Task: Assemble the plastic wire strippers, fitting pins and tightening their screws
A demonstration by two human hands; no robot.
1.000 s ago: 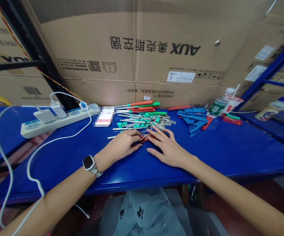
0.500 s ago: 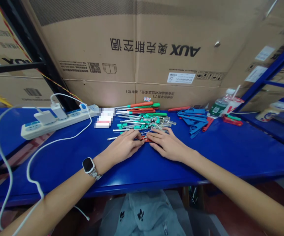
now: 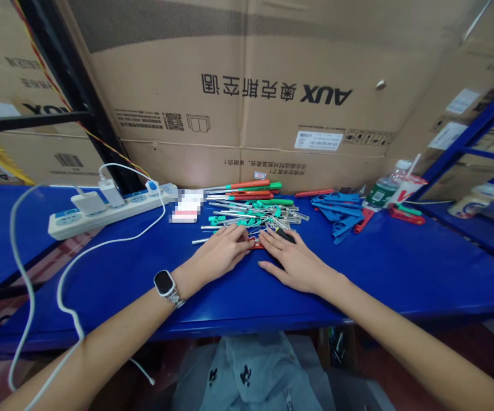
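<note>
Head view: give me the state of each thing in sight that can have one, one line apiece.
Left hand: fingers bent at the red piece
Right hand: fingers extended, thumb spread
Red piece: on the table, partly covered
Watch: worn, screen dark
Power strip: plugs inserted
Blue pieces: heaped, overlapping
Bottle: upright

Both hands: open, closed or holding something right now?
Left hand: curled at red piece; grip unclear.
Right hand: looks open; hold on black object unclear.
</note>
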